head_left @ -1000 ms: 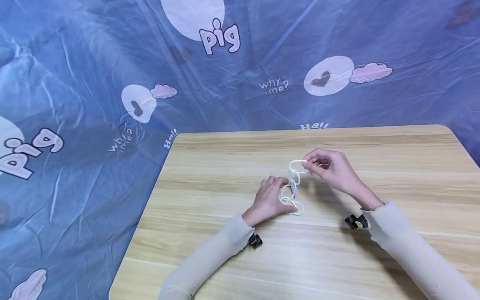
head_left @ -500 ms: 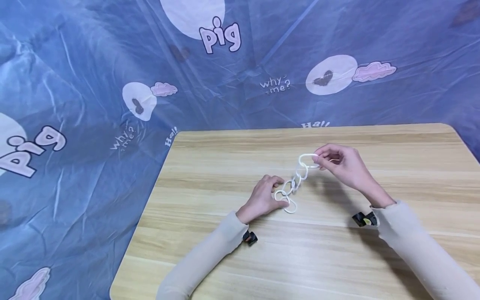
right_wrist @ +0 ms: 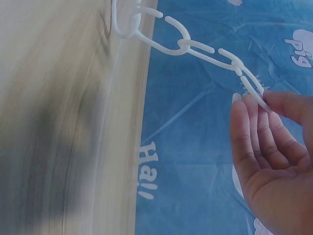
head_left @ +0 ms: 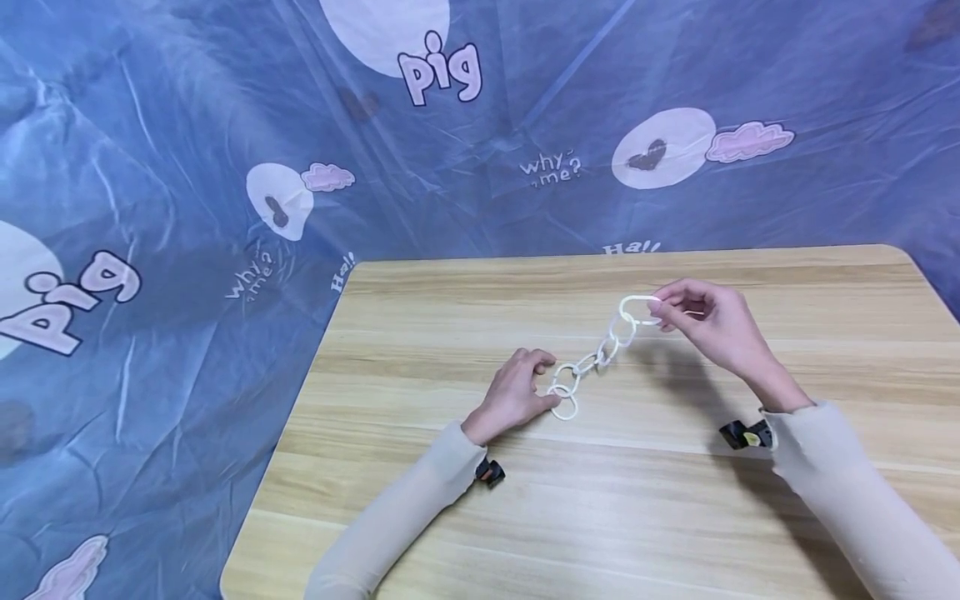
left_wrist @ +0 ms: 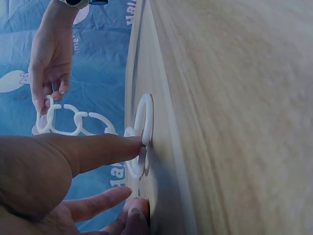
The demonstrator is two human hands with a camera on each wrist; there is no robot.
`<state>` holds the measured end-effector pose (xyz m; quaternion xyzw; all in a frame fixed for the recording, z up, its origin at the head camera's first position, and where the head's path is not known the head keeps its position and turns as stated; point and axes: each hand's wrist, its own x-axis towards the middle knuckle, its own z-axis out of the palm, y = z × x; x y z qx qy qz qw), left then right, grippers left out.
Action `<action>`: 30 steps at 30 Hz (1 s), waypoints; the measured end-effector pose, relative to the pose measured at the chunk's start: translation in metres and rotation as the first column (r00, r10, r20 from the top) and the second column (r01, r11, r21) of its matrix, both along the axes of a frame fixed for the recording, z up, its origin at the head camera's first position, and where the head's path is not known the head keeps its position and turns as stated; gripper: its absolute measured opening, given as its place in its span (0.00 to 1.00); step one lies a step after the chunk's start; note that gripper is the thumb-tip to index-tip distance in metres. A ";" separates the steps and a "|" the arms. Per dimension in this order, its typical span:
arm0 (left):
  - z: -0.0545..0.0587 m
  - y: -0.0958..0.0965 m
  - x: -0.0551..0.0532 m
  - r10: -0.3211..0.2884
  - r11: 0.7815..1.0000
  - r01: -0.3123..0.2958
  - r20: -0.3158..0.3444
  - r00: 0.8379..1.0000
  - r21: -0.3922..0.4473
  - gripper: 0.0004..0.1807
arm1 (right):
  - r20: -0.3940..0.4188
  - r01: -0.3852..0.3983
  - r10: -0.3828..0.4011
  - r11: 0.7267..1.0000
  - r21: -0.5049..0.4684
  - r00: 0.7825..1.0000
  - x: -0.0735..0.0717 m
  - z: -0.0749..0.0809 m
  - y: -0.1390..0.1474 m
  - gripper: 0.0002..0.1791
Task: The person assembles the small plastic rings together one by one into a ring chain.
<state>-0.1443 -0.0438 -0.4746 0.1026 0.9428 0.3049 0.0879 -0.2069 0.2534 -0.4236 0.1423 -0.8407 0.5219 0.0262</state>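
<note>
A chain of several white plastic links (head_left: 637, 297) slants up from the tabletop toward the right. Thumb and fingertips of my right hand (head_left: 720, 325) pinch its top oval link, raised above the table. In the right wrist view, small gaps show in the links (right_wrist: 156, 45). My left hand (head_left: 513, 393) rests at the chain's lower end, fingers spread. Its outstretched thumb (left_wrist: 107, 152) presses on the lowest links (left_wrist: 149, 115), which lie against the wood, and its other fingers hold nothing.
The pale wooden table (head_left: 450, 317) has rounded back corners. A blue printed cloth (head_left: 480, 200) hangs behind it and along its left side. Small black devices sit at both wrists, near the beige sleeves (head_left: 397, 508).
My right hand has moved right and farther up with the top link, stretching the bunched chain into a slanting line. My left hand has shifted slightly left along with the lower links.
</note>
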 end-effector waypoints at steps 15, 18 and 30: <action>0.000 -0.008 0.001 -0.020 1.000 0.020 -0.041 0.999 0.017 0.06 | 0.030 0.055 -0.055 0.998 -0.016 0.998 0.008 0.009 0.016 0.13; -0.001 -0.010 0.000 -0.019 1.000 0.020 -0.048 0.999 0.024 0.05 | 0.014 0.062 -0.062 0.998 -0.031 0.998 0.009 0.009 0.018 0.12; -0.002 -0.028 -0.004 0.064 0.976 -0.072 0.048 0.997 0.206 0.04 | 0.021 0.093 -0.092 0.994 -0.060 0.996 0.011 0.003 0.032 0.12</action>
